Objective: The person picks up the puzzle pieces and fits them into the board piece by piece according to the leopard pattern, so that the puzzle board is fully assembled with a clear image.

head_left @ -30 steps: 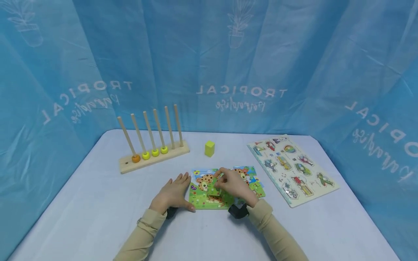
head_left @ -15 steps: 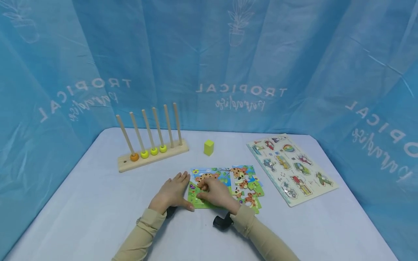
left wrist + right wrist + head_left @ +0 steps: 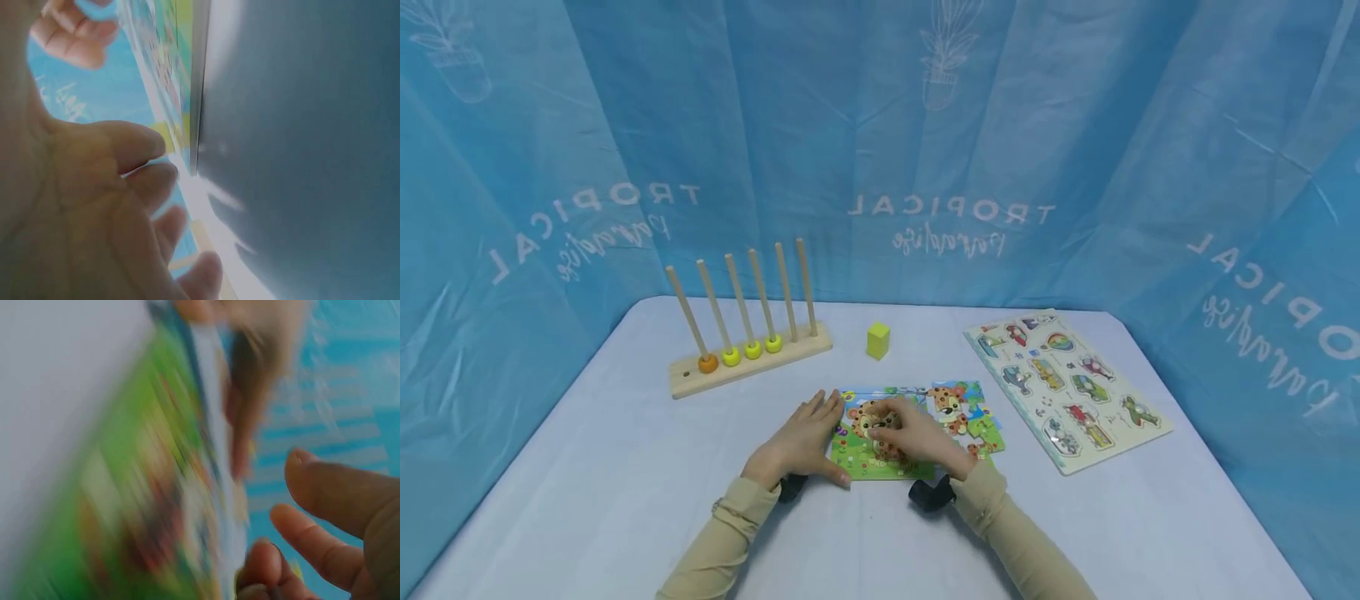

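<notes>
At the middle of the white table [image 3: 587, 492], the spotted-cub puzzle board [image 3: 865, 467] lies flat in front of you, between your two hands. Your left hand [image 3: 800, 442] rests at its left edge, fingers extended and thumb spread toward the near corner; whether the fingertips press on the board, you cannot tell. Your right hand [image 3: 917, 433] is over the right part of the board, with its fingers bent loosely and the thumb standing apart from them, gripping nothing that you can see. Your right wrist view blurs the printed picture, so the fit of its parts stays unclear.

Just beside the board, on the right, you have a cluster of loose puzzle pieces [image 3: 988, 431], some of them overlapping and partly behind your right hand. Farther right lies a pale board of vehicle shapes [image 3: 1071, 400], set at a slant. Beyond the puzzle stands a yellow-green block [image 3: 877, 342], and to its left a wooden peg stand [image 3: 752, 367] carries one orange and three yellow beads.
</notes>
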{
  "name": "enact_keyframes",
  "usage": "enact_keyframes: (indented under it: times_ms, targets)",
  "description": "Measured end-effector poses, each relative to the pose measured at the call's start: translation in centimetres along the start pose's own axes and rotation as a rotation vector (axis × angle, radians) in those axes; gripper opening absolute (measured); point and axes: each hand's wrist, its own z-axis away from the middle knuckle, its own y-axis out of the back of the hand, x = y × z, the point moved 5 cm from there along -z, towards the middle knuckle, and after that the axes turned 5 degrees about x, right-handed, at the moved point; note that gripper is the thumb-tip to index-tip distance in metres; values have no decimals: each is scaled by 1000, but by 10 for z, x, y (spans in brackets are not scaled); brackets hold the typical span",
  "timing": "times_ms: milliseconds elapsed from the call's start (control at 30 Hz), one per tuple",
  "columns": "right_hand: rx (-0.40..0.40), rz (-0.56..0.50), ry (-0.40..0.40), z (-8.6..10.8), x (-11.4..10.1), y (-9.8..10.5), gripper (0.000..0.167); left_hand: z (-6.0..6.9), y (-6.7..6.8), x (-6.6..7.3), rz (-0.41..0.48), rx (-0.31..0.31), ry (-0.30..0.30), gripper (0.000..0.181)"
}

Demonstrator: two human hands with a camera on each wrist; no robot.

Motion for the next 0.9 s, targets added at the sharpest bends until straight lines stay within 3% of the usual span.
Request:
enact_keyframes:
  times_ms: [100, 200, 333, 400, 600, 733, 900]
  targets:
    - [134, -7, -48, 0, 15, 33, 33, -2, -4, 1, 38, -32, -30, 123]
    - [236, 54, -83, 2, 34, 62, 37, -4, -6, -2, 62, -47, -18, 123]
    - [248, 201, -103, 6, 56, 86, 45, -4, -7, -6, 71, -54, 0, 125]
    - [216, 245, -100, 8, 63, 91, 49, -3, -8, -7, 76, -60, 5, 126]
    - [110, 234, -39, 12, 67, 92, 53, -2, -10, -4, 87, -71, 14, 125]
    - [116, 239, -36, 10, 66, 93, 53, -3, -10, -3, 75, -73, 12, 124]
    - [185, 263, -115, -1, 71, 90, 46, -1, -8, -3, 73, -79, 16, 124]
